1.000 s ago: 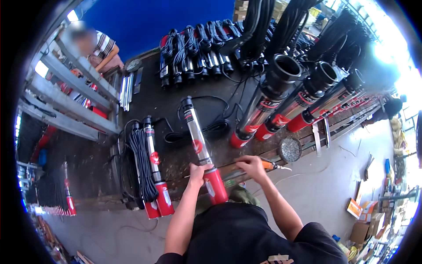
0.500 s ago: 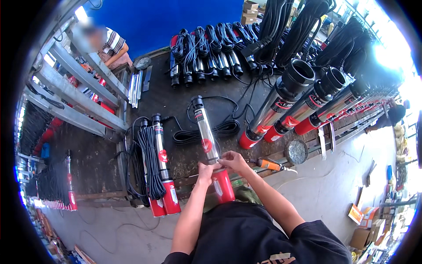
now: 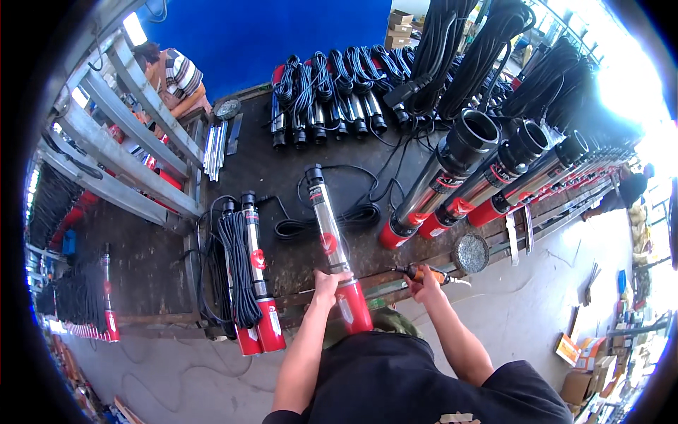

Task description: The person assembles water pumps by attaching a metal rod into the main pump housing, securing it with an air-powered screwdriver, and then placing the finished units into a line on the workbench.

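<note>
Leaning across the bench edge toward my body is a slim submersible pump (image 3: 326, 219), with a silver tube, black cap and red base. My left hand (image 3: 327, 286) is closed around it just above the red part. To the right, my right hand (image 3: 426, 290) has its fingers closed on an orange-and-black power screwdriver (image 3: 439, 276) at the bench's front edge. The fingers hide part of its body. Behind the pump lies a coiled black cable (image 3: 360, 215). Two similar pumps (image 3: 268, 321) with a bundled cable (image 3: 240, 265) stand to the left.
Larger pumps (image 3: 424, 198) line the right side, with hanging cable bundles (image 3: 441, 56) behind. A metal dish (image 3: 471, 253) sits by the front edge. Several pumps (image 3: 325, 116) lie at the back. A metal frame (image 3: 127, 162) rises left; a person (image 3: 180, 81) sits beyond it.
My right hand has left the pump and moved right onto the power screwdriver. My left hand keeps hold of the pump. The whole view has shifted slightly.
</note>
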{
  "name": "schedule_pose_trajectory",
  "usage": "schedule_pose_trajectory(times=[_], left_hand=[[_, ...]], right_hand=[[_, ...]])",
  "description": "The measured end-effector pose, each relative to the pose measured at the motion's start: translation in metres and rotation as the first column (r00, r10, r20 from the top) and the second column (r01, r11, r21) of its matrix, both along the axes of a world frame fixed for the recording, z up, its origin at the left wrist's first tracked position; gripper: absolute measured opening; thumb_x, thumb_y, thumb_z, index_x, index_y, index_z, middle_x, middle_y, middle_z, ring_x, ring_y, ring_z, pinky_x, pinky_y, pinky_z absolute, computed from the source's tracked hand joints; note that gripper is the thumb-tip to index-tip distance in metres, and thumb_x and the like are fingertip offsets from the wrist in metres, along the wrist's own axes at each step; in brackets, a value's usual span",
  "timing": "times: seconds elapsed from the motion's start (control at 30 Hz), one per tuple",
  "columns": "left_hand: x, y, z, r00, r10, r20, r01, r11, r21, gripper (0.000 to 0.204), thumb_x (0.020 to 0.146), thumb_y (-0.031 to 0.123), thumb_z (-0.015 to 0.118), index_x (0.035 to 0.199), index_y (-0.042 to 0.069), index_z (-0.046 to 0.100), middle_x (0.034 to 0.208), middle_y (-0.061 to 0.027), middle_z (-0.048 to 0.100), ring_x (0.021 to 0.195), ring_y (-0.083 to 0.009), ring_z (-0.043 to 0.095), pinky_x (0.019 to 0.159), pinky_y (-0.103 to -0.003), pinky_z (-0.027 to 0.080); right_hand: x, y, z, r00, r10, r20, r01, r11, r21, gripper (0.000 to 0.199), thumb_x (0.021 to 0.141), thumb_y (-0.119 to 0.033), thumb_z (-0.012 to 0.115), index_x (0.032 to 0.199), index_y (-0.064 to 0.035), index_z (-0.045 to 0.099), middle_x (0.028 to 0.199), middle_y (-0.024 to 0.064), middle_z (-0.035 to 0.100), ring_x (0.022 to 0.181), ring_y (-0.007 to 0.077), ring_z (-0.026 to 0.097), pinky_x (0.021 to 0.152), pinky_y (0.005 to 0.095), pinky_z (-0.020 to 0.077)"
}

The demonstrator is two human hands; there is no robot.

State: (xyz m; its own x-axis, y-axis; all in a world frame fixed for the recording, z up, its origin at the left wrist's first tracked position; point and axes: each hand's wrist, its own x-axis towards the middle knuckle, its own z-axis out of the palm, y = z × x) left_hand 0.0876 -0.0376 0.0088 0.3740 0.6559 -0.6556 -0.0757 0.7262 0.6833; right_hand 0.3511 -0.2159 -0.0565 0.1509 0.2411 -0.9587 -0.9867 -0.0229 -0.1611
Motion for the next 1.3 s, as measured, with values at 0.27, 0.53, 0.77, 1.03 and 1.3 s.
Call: schedule_pose_trajectory(times=[0.27,0.53,0.77,1.03,1.3], left_hand=[[0.0,-0.001,0.024,0.999,0.018,-0.029,-0.019,1.0,-0.017,0.045,0.067,-0.011,0.076,0.106,0.0,0.056,0.093,-0.0123,0.065,0.079,-0.0268,0.069,0.067,-0.043,0.061],[-0.006,0.004,0.011,0.998,-0.055,-0.008,0.055,0.998,-0.034,0.047,0.065,-0.008,0.078,0.107,0.001,0.058,0.092,-0.0118,0.065,0.078,-0.028,0.069,0.068,-0.045,0.06],[-0.006,0.004,0.006,0.998,-0.042,-0.045,0.042,0.999,-0.006,0.052,0.063,-0.007,0.08,0.111,0.001,0.059,0.095,-0.0118,0.066,0.082,-0.0273,0.069,0.069,-0.042,0.06],[-0.003,0.006,0.011,0.997,-0.018,-0.069,0.018,1.0,-0.011,0.052,0.06,-0.007,0.082,0.107,0.001,0.064,0.096,-0.0112,0.069,0.087,-0.0264,0.069,0.078,-0.042,0.058],[-0.003,0.005,0.008,0.999,0.006,-0.051,-0.005,1.0,0.013,0.053,0.059,-0.009,0.081,0.108,0.002,0.062,0.096,-0.0109,0.068,0.084,-0.0272,0.068,0.079,-0.043,0.058]], right_hand=[[-0.061,0.013,0.076,0.998,-0.065,-0.015,0.054,0.646,0.762,0.048,0.083,-0.056,0.063,0.094,-0.0089,0.063,0.081,0.0043,0.057,0.076,0.0201,0.054,0.068,0.0335,0.0447],[-0.129,0.085,0.165,0.446,-0.469,0.762,-0.139,0.805,0.577,0.052,0.085,0.002,0.05,0.137,-0.0004,0.05,0.132,0.0186,0.061,0.109,0.0247,0.064,0.096,0.034,0.0489],[-0.122,0.094,0.168,-0.145,-0.172,0.974,-0.572,0.818,0.059,0.028,0.087,-0.003,0.066,0.114,-0.0023,0.06,0.092,0.003,0.061,0.074,0.011,0.059,0.069,0.0266,0.0498],[-0.13,0.117,0.141,0.19,-0.259,0.947,-0.576,0.752,0.321,0.023,0.082,-0.002,0.053,0.104,-0.0022,0.054,0.096,0.0102,0.063,0.079,0.0152,0.059,0.075,0.0295,0.0508],[-0.137,0.119,0.129,0.499,-0.303,0.812,-0.403,0.748,0.528,0.023,0.084,0.004,0.049,0.105,-0.0049,0.05,0.092,0.0082,0.057,0.075,0.0165,0.056,0.074,0.0313,0.0497]])
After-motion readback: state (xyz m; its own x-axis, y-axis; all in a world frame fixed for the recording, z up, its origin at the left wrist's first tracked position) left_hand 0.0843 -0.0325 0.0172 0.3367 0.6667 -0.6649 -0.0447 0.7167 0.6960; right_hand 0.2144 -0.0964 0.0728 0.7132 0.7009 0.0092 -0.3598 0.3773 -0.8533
